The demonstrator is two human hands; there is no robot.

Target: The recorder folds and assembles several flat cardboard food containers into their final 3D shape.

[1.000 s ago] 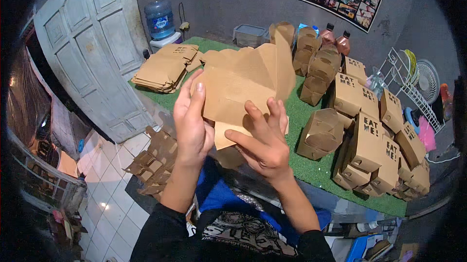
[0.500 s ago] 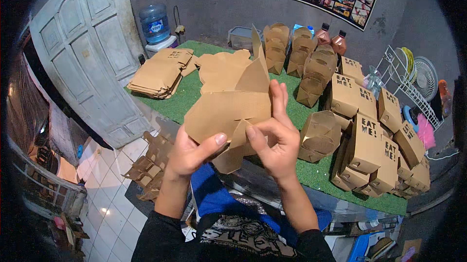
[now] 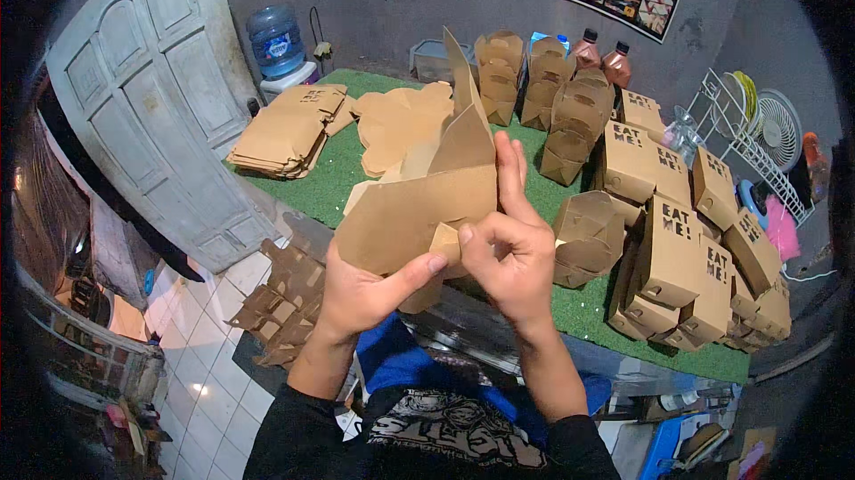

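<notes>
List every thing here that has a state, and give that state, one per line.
Cardboard box blank: partly folded, held up in both hands.
Left hand: gripping the blank's lower edge.
Right hand: pinching a small flap.
Flat blanks: stacked, unfolded.
Folded boxes: assembled, closed.
Door: shut.
Fan: cannot tell if running.
</notes>
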